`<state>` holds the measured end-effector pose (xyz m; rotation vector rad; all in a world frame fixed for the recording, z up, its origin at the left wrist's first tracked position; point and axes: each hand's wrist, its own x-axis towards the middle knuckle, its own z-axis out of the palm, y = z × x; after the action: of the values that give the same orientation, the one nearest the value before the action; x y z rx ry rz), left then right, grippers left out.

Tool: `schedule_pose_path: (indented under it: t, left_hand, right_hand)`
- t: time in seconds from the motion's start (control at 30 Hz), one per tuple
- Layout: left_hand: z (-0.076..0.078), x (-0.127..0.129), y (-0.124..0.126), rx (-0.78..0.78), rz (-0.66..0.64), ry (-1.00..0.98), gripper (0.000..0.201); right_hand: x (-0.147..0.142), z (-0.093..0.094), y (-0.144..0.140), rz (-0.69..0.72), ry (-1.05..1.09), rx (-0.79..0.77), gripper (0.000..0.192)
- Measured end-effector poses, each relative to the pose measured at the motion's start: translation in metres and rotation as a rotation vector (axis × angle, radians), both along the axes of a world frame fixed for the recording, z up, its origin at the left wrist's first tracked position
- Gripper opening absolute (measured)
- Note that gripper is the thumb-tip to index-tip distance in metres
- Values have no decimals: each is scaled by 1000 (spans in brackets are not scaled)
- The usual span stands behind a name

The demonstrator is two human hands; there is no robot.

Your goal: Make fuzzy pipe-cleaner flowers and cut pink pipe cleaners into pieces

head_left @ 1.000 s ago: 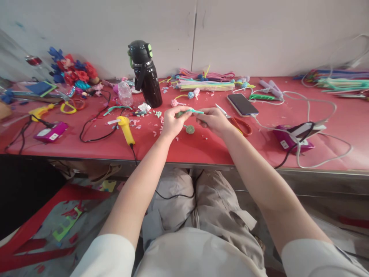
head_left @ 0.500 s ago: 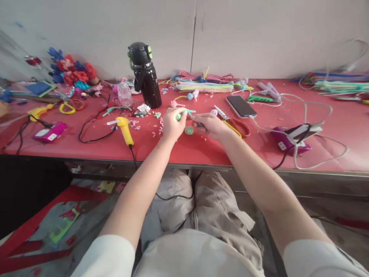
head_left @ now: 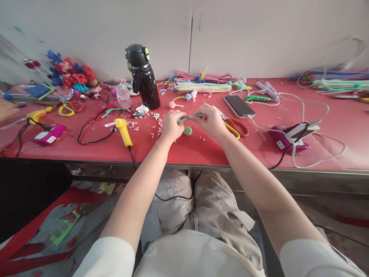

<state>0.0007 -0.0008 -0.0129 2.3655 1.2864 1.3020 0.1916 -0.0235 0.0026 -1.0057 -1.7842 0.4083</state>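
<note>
Grip clamped from both sides on a green pipe cleaner (head_left: 183, 118) (can't tell if one piece) between left hand (head_left: 171, 125) and right hand (head_left: 212, 120), long axis side to side, both equally near, green pom-pom (head_left: 188, 130) just nearside, scissors (head_left: 240, 123) right, room toward the counter's (head_left: 201, 152) front edge.

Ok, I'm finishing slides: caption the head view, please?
Left hand and right hand holding teal craft material above a cluttered red table.

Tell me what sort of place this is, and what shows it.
Probably a handicraft workspace: the long red tabletop bears a yellow pistol-shaped glue gun, a bundle of thin pastel craft stems and a cluster of red and blue artificial flowers.
</note>
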Motion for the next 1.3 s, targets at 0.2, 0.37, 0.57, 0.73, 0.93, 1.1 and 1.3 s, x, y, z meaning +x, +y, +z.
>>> schedule_pose_path:
  t: [0.2,0.37,0.57,0.73,0.93,1.1,1.3]
  left_hand:
    - [0,0,3,-250,-214,-346,9]
    - [0,3,5,-325,-231,-548,14]
    - [-1,2,5,-136,-21,-427,13]
    - [-6,-1,4,71,104,-103,12]
    - [-5,0,4,40,96,-42,18]
    - [1,0,3,-70,-72,-206,7]
    - [3,-1,4,-209,-122,-426,16]
  right_hand:
    - [5,1,5,202,341,-505,52]
    - [-7,-2,3,193,332,-533,49]
    - [-22,-8,0,155,165,-455,29]
    - [-21,-9,-6,69,-81,-275,26]
    - [-15,-4,-5,-53,-39,-110,16]
    - [-9,-3,2,-93,33,-61,15]
    - [-9,-6,6,-7,34,-213,38]
